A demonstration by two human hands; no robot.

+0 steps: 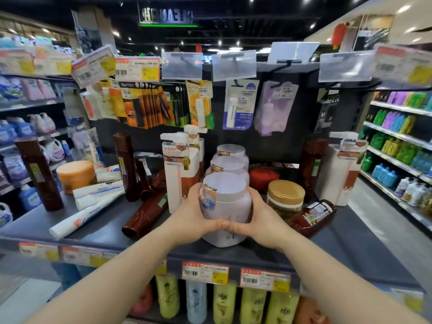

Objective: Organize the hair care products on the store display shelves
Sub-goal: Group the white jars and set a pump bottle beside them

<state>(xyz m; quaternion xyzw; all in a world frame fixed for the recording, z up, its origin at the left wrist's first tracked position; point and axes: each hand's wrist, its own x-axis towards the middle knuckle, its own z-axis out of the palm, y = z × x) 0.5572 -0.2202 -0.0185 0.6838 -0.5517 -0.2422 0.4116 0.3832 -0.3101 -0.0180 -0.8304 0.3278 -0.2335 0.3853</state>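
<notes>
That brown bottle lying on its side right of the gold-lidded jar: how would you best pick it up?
Grip the brown bottle across its middle, coming from above. It lies flat with its long side exposed, and the gold-lidded jar crowds its left end, so the top is probably the freest approach.

Dark grey metal end-cap shelf unit, black pegboard back panel above its deck. Behind the unit: black open ceiling with small white spotlights, green-lit mirrored hanging sign. Right of the unit: pale glossy aisle floor, then white tiered wall shelving. Left of the unit: grey shelving, blurred.
</notes>
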